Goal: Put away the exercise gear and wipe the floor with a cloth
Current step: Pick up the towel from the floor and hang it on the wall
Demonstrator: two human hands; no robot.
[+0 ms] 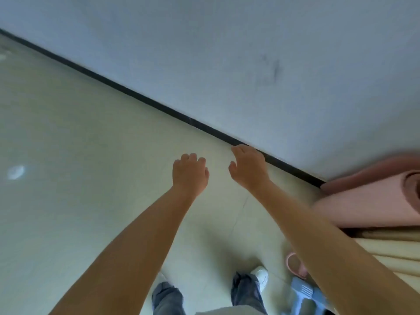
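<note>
Pink rolled mat (368, 201) lay against the wall at the right edge of the frame, while the left hand (189, 173) and right hand (248, 165), both loosely curled and empty, hung mid-frame over the floor (79, 144), so fetching a cloth probably came next.

Glossy smooth floor (68, 155), matt scuffed wall (250, 53), soft foam-like pink roll (363, 201).

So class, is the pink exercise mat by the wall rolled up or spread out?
Rolled up: the pink exercise mat shows a spiral end at the right edge.
</note>
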